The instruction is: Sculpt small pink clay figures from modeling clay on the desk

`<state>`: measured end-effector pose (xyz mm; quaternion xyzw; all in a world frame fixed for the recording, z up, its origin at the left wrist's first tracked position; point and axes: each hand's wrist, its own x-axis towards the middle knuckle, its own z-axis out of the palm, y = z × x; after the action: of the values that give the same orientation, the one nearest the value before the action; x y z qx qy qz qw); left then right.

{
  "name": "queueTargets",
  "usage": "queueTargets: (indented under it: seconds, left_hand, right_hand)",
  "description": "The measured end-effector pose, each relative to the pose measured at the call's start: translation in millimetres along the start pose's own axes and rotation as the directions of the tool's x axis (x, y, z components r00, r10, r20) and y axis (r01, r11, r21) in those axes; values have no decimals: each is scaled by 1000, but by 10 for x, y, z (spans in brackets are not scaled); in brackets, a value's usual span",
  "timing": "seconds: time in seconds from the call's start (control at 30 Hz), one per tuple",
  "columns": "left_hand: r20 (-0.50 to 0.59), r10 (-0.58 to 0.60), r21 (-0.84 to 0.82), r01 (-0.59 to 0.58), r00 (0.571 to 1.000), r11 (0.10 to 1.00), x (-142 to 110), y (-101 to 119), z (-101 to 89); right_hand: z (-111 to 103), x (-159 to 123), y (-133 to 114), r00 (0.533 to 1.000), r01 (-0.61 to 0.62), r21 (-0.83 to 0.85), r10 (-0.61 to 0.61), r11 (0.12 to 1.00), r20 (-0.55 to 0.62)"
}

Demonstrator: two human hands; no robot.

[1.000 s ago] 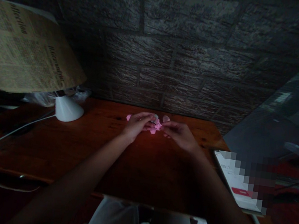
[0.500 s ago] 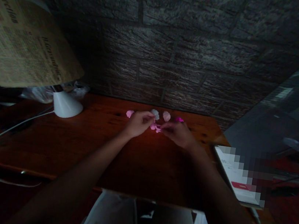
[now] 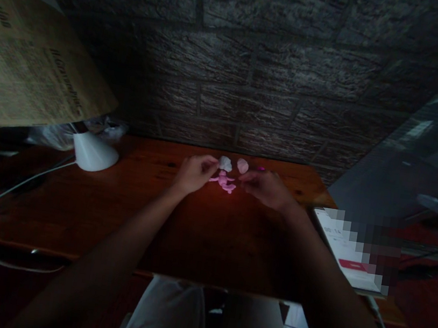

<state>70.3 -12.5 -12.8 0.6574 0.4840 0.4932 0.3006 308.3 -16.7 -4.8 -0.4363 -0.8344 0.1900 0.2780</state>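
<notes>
A small pink figure with thin limbs, apparently of modelling clay (image 3: 224,181), lies on the wooden table between my hands. My left hand (image 3: 195,175) is at its left, fingers curled and tips close together beside one outstretched limb; whether they grip it cannot be made out. My right hand (image 3: 264,188) is just right of the figure, thumb and fingers drawn together; anything in them is hidden. Behind the figure sit a whitish lump (image 3: 225,164) and a pale pink lump (image 3: 242,165). A magenta lump (image 3: 261,169) shows partly behind my right hand.
A lamp with a newsprint shade (image 3: 45,63) and white base (image 3: 94,153) stands at the left, its cable trailing forward. Clear plastic bags (image 3: 105,127) lie behind it. At the right edge is a tablet-like screen (image 3: 347,252), partly pixelated. A brick-patterned wall (image 3: 225,62) closes the back.
My hands have moved apart, the left one leftward, uncovering more of the pink figure. The pink lump at the left is now hidden behind my left hand. The view has shifted slightly.
</notes>
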Motion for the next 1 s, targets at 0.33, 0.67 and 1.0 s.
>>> queueTargets:
  seconds: [0.33, 0.67, 1.0]
  left_hand:
    - [-122, -133, 472, 176, 984, 864, 113, -318, -267]
    - [-123, 5, 22, -2, 992, 1000, 186, -321, -231]
    - [185, 306, -286, -246, 934, 926, -1, -60, 106]
  right_hand:
    - [12, 4, 12, 995, -64, -85, 57, 994, -84]
    - [54, 14, 4, 988, -17, 76, 29, 997, -150]
    - [147, 76, -101, 972, -35, 606, 167, 794, -163]
